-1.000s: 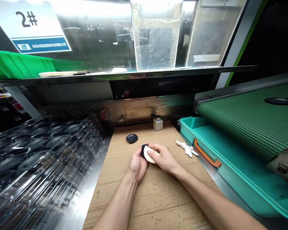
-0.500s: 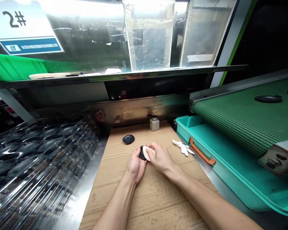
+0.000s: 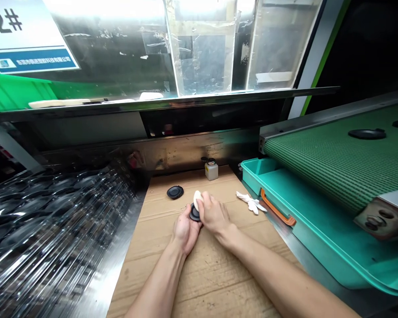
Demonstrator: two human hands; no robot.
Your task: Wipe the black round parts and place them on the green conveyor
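Between the two hands, a black round part [image 3: 194, 214] is being held at a tilt, mostly hidden by the fingers. The left hand [image 3: 185, 234] is cradling it from below, with its fingers curling up around the rim. The right hand [image 3: 214, 216] is pinching a pale oval pad [image 3: 197, 200] and pressing it against the part's upper edge. The hands are together, nearly touching at the part, and each is closed on its own piece. The work in hand looks like wiping the black part with the pad, though I cannot tell from here whether the pad is dry or damp. Judging by that grip, the next stroke calls for the left palm staying firm under the part while the right hand draws the pad across the face, which the fingers are partly covering.

Just ahead of the hands, a second black round part [image 3: 175, 192] is lying flat on a cardboard sheet [image 3: 199, 282], and further ahead a small white bottle with a dark cap [image 3: 211, 170] is standing upright. To the right of the hands, a crumpled white cloth [image 3: 251, 202] is lying near the rim of a teal tray [image 3: 252, 174] with an orange handle [image 3: 276, 211]. Beyond that tray, a green mesh conveyor belt [image 3: 331, 159] is carrying more black round parts [image 3: 366, 134]. To the left of the hands, a stack of clear plastic trays [image 3: 53, 207] is lying beside the cardboard.
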